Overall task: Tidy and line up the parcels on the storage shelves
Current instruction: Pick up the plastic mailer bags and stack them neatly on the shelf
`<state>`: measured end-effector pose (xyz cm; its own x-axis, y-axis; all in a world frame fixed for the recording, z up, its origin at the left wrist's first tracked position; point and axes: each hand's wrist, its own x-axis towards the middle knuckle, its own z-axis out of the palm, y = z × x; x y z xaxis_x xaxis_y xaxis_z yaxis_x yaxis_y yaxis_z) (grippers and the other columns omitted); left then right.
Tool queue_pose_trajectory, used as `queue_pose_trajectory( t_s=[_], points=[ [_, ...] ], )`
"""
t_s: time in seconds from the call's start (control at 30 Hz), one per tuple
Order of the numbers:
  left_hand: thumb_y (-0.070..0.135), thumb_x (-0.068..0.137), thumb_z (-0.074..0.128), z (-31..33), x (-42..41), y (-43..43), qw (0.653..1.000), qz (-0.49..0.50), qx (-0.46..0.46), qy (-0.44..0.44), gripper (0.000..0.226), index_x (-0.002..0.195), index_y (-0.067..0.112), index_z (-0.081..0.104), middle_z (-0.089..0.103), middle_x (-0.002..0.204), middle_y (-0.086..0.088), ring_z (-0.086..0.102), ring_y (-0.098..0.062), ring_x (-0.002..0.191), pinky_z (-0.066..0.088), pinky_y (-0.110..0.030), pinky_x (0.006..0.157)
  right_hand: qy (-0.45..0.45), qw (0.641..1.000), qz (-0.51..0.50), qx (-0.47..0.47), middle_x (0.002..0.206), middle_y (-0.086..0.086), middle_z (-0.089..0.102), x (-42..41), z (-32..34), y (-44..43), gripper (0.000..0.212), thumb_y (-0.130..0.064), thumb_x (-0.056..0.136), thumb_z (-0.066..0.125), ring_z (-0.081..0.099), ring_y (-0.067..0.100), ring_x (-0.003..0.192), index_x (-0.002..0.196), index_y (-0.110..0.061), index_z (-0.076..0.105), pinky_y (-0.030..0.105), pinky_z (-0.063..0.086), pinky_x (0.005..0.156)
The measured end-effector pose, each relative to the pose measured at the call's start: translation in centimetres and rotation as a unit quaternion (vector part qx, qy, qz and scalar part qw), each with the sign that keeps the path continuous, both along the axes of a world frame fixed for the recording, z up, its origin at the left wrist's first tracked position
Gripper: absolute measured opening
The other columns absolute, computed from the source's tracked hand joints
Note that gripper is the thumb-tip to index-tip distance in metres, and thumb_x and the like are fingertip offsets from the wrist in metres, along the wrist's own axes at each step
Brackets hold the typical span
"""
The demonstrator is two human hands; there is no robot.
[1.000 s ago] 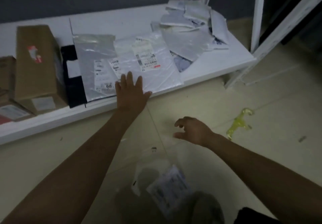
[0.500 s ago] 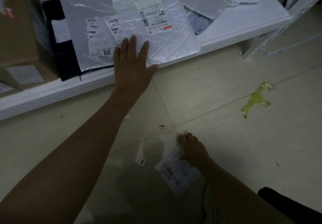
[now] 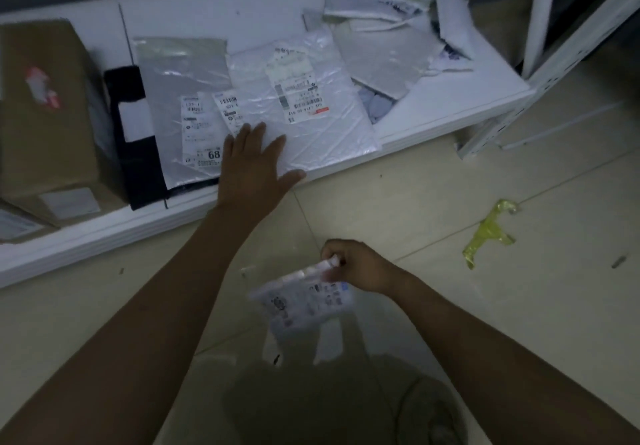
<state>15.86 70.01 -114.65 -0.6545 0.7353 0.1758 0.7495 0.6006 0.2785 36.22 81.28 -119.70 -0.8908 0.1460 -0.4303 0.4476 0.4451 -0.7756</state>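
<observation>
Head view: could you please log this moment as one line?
left hand: flat on white mailer | right hand: pinching small labelled packet over floor | packet not yet on shelf

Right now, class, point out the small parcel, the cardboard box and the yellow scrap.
small parcel point(image 3: 302, 302): head view, its printed label.
cardboard box point(image 3: 45, 108): head view, its top face.
yellow scrap point(image 3: 489, 233): head view, its middle.

2 hands point(image 3: 254, 170) point(image 3: 360, 266), 1 held parcel point(image 3: 304, 302) (blurred)
</observation>
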Motion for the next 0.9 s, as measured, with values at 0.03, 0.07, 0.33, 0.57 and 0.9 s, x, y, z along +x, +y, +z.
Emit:
queue_pose_trajectory(
  t_s=[0.03,0.07,0.33,0.57,0.9],
  points=[
    [0.048,0.088,0.062,0.7,-0.1,0.0,0.999,-0.001,0.034,-0.021,0.062,0.135,0.009,0.053,0.037,0.149,-0.019,0.026,-0.036,0.142,0.013,-0.045,0.116,0.016,1.000,-0.014,-0.015,0.067,-0.013,0.044,-1.1,1.8,0.5,0.021,-0.003,0.078,0.076,0.043,-0.009,0.054,0.083,-0.008,0.056,0.008,0.035,0.056],
    [0.043,0.089,0.062,1.7,-0.2,-0.1,0.996,-0.002,0.078,-0.048,0.054,0.129,0.007,0.059,0.044,0.145,-0.017,0.032,-0.033,0.139,0.016,-0.039,0.116,0.036,0.998,-0.031,-0.029,0.066,-0.013,0.044,-2.2,3.6,1.0,0.020,-0.003,0.077,0.077,0.043,-0.008,0.052,0.085,-0.007,0.059,0.009,0.036,0.055],
    [0.044,0.095,0.051,10.5,0.1,-2.3,0.893,0.093,0.233,-0.374,0.028,0.117,0.030,0.062,0.064,0.112,0.010,0.062,-0.008,0.100,0.049,-0.022,0.075,0.158,0.970,-0.153,-0.108,0.048,-0.010,0.051,-8.3,15.0,5.2,0.016,0.001,0.087,0.066,0.049,0.012,0.047,0.082,-0.007,0.053,0.020,0.043,0.050],
    [0.016,0.085,0.071,11.1,0.9,-2.5,0.804,0.212,0.337,-0.442,0.018,0.101,0.020,0.065,0.073,0.094,0.001,0.070,-0.011,0.078,0.056,-0.025,0.064,0.138,0.930,-0.298,-0.167,0.097,0.013,0.067,-10.5,16.6,7.2,0.029,-0.027,0.085,0.073,0.064,0.029,0.082,0.106,-0.019,0.055,0.039,0.052,0.076],
    [0.002,0.083,0.071,10.6,2.6,-1.0,0.702,0.167,0.392,-0.571,0.024,0.105,0.009,0.065,0.073,0.091,-0.006,0.072,-0.020,0.079,0.058,-0.027,0.063,0.104,0.892,-0.365,-0.246,0.106,0.011,0.072,-11.6,17.1,2.5,0.023,-0.007,0.093,0.057,0.069,0.032,0.096,0.115,-0.008,0.065,0.047,0.055,0.088]
  ],
)
